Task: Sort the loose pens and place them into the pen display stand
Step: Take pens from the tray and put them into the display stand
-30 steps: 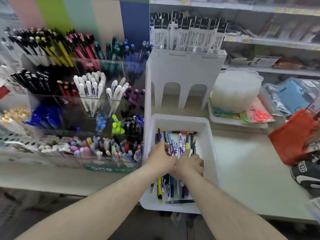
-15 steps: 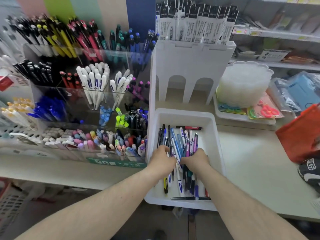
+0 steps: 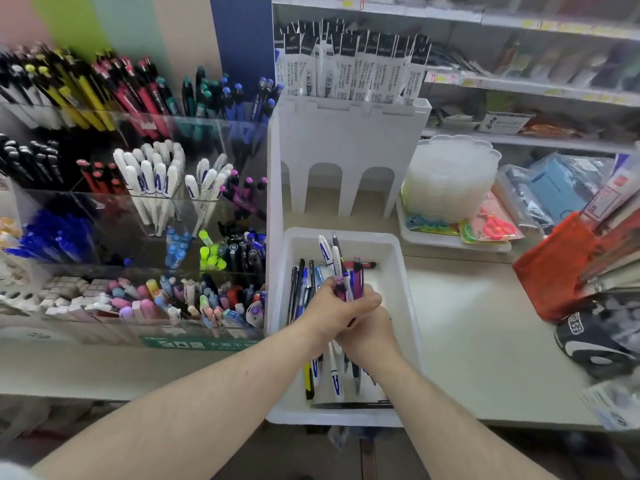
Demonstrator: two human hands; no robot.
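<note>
Both hands met over the white plastic tray (image 3: 398, 258), which serves as the landmark for everything else. Left hand (image 3: 332, 308) curled round a bundle of pens (image 3: 343, 271), gripping it near the lower part so that the white, purple and dark barrels stood up and tilted away from the person, above the tray's middle. Right hand (image 3: 369, 332) lay just behind and under the left, touching it, with its fingers wrapped round the lower end of the same bundle. More loose pens (image 3: 301, 289) lay lengthwise on the tray floor along its left side, and several others (image 3: 334, 374) showed below the wrists at the near end. Immediately left of the tray stood the clear acrylic pen display stand (image 3: 207, 202), its tiered compartments filled with black, yellow, red, teal, blue and white pens. Behind the tray rose a white holder (image 3: 346, 140) with arched cut-outs, packed with boxed refills (image 3: 353, 67). To the right of the tray, on the counter, sat a stack of translucent lids (image 3: 450, 178) and an orange bag (image 3: 557, 271).
</note>
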